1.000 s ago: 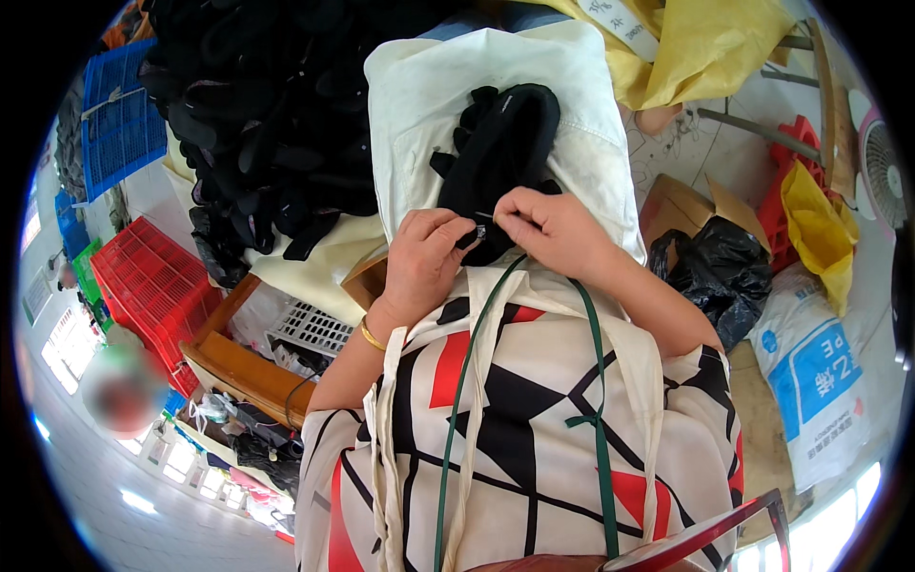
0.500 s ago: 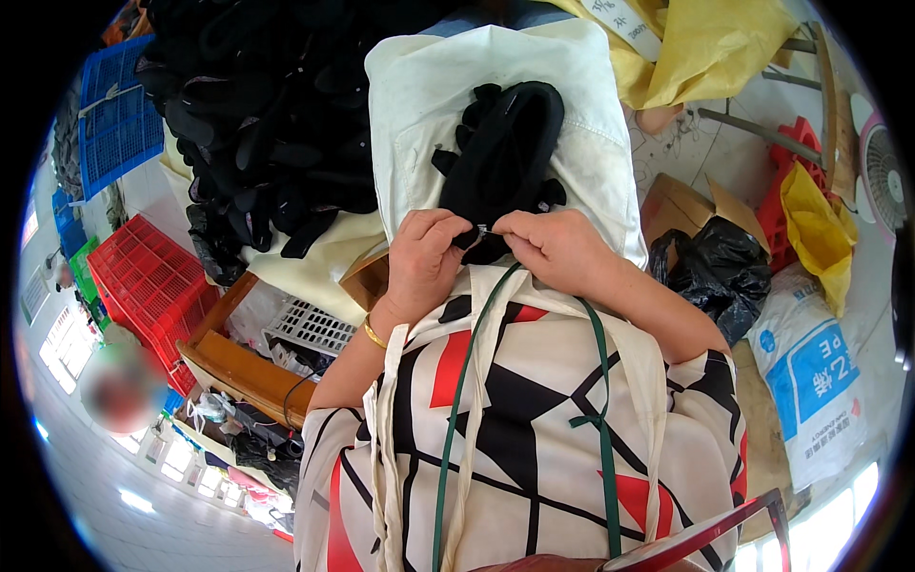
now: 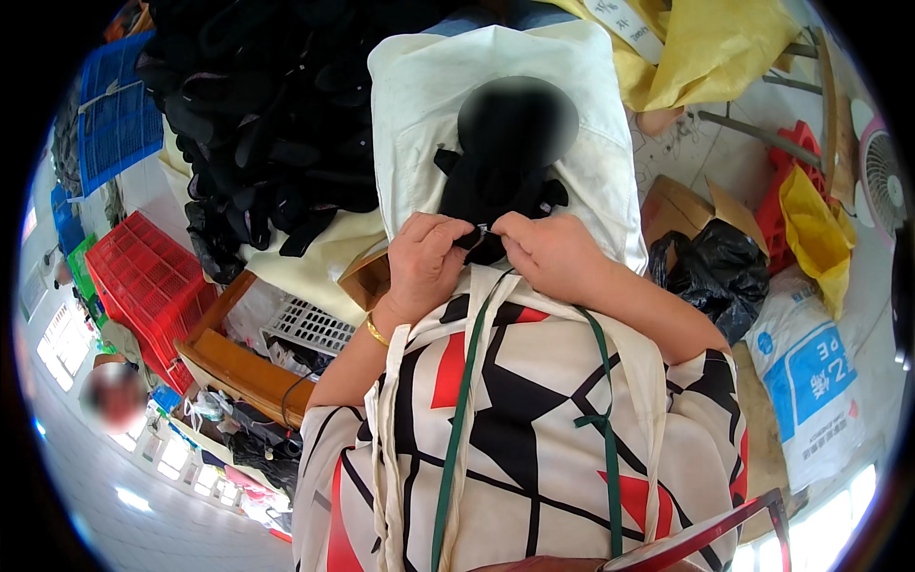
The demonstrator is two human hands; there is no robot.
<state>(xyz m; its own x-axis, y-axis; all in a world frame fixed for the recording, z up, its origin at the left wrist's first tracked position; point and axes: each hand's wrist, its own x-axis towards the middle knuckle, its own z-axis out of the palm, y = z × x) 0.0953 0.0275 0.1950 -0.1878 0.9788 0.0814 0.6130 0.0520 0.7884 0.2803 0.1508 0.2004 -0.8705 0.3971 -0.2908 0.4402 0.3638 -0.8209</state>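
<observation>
A black fabric shoe (image 3: 486,186) with small tabs along its sides lies on a white cloth (image 3: 410,95) over my lap; its far part is blurred. Both hands meet at its near end. The thumb and fingers of my left hand (image 3: 426,259) pinch the black material from the left. From the right, my right hand (image 3: 555,253) is closed the same way, fingertips pressed together. Between them shows a small shiny metal piece (image 3: 483,229), too small to name. My fingers partly hide the shoe's near end.
A large heap of black shoes (image 3: 257,124) lies left of the cloth. Beyond it stand blue (image 3: 119,124) and red plastic crates (image 3: 148,286) and a wooden drawer (image 3: 238,357). To the right are a black plastic bag (image 3: 715,272), a white-and-blue sack (image 3: 810,381) and a fan (image 3: 882,172).
My hands stay at the shoe's near end, with only a slight shift of the right fingers. In the far left background, a person has moved a little.
</observation>
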